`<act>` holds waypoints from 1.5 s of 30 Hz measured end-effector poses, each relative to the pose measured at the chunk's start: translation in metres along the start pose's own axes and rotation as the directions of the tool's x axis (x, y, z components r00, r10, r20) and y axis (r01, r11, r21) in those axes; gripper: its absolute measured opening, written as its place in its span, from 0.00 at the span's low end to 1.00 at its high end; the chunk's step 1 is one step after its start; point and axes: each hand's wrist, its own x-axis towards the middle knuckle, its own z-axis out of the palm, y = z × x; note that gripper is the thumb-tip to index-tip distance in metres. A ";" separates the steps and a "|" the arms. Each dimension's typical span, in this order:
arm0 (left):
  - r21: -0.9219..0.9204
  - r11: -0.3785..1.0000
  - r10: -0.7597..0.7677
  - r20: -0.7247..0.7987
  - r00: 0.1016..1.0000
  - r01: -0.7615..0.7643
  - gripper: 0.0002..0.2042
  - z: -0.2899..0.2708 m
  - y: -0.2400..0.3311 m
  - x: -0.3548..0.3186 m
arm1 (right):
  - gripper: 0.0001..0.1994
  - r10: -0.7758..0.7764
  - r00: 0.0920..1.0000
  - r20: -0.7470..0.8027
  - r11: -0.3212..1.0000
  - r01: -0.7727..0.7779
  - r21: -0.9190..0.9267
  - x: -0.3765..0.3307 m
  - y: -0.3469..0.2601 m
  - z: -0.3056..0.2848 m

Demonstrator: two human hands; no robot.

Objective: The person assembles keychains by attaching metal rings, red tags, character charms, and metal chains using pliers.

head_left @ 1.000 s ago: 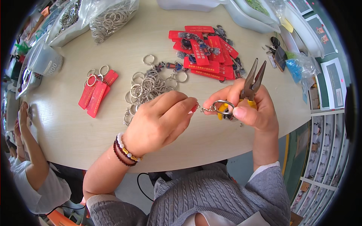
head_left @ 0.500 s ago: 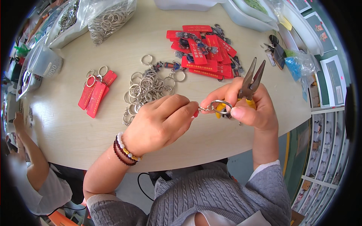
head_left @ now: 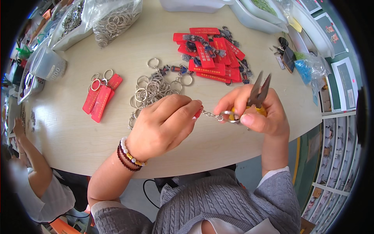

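My left hand [head_left: 161,124] is closed around a red tag [head_left: 198,112], and only the tag's edge shows past the fingertips. From it a short silver chain [head_left: 211,114] runs taut to a key ring [head_left: 230,117], pinched by the thumb of my right hand [head_left: 259,111]. That same hand also grips pliers [head_left: 258,93] with yellow handles, their jaws parted and pointing away from me. Beyond my left hand lies a heap of key rings [head_left: 150,91] with chains. Farther back is a pile of red tags [head_left: 214,54] with printed figure charms.
Finished-looking red keychains [head_left: 100,97] lie at left. A plastic bag of rings [head_left: 117,23] and a tray of chains [head_left: 72,23] stand back left, near a clear cup [head_left: 48,64]. White bins [head_left: 259,17] line the back right, beside keys [head_left: 286,54]. Another person's arm [head_left: 33,160] shows at left.
The ring in my right hand has tilted flatter and the chain is stretched straighter. My right hand and the pliers have dropped slightly; my left hand has shifted slightly left.
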 end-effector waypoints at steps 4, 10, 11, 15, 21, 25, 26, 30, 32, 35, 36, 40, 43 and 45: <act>0.057 0.997 0.043 0.023 0.999 -0.044 0.15 0.000 0.002 0.004 | 0.06 -0.186 0.972 0.144 0.905 0.227 -0.360 0.004 -0.005 -0.006; 0.218 0.962 0.155 0.059 0.986 -0.164 0.18 0.003 0.000 0.001 | 0.07 -0.265 0.960 0.092 0.759 0.266 -0.595 0.007 0.008 0.016; 0.221 0.961 0.154 0.060 0.986 -0.164 0.18 0.003 0.001 0.001 | 0.07 -0.269 0.959 0.085 0.761 0.266 -0.591 0.007 0.009 0.017; 0.218 0.968 0.124 0.019 0.992 -0.125 0.17 0.003 0.007 0.006 | 0.08 -0.323 0.943 0.075 0.742 0.302 -0.599 0.005 0.009 0.020; 0.249 0.958 0.140 0.011 0.990 -0.138 0.15 -0.002 0.007 0.007 | 0.12 -0.297 0.953 0.055 0.787 0.277 -0.551 0.005 0.013 0.022; 0.317 0.939 0.125 0.041 0.991 -0.132 0.14 0.000 0.011 0.007 | 0.12 -0.402 0.910 0.099 0.663 0.364 -0.655 0.005 0.015 0.019; 0.380 0.911 0.145 0.072 0.987 -0.162 0.14 -0.001 0.011 0.008 | 0.12 -0.405 0.910 0.082 0.669 0.357 -0.652 0.006 0.016 0.019; 0.539 0.812 0.179 0.135 0.974 -0.224 0.13 0.000 0.011 0.008 | 0.11 -0.502 0.859 0.106 0.570 0.420 -0.706 0.010 0.022 0.017; 0.511 0.834 0.151 0.153 0.977 -0.209 0.13 0.000 0.011 0.008 | 0.11 -0.524 0.844 0.112 0.539 0.430 -0.724 0.009 0.023 0.016; 0.437 0.891 0.086 0.111 0.990 -0.126 0.15 -0.001 0.013 0.010 | 0.08 -0.427 0.903 0.051 0.701 0.366 -0.612 0.010 0.021 0.016; 0.375 0.925 0.044 0.053 0.998 -0.061 0.16 0.000 0.014 0.011 | 0.07 -0.330 0.944 -0.007 0.833 0.287 -0.473 0.011 0.022 0.017; 0.290 0.957 0.043 -0.047 0.998 -0.028 0.15 -0.001 0.014 0.009 | 0.04 -0.088 0.995 -0.041 0.996 0.088 0.013 0.009 0.024 0.027; 0.314 0.950 0.036 -0.100 0.994 -0.003 0.15 -0.007 0.016 0.010 | 0.04 0.108 0.991 0.078 0.942 -0.127 0.311 0.009 0.022 0.020; 0.363 0.932 0.042 -0.103 0.994 -0.002 0.15 -0.012 0.016 0.008 | 0.05 0.172 0.984 0.046 0.953 -0.178 0.245 0.007 0.019 0.016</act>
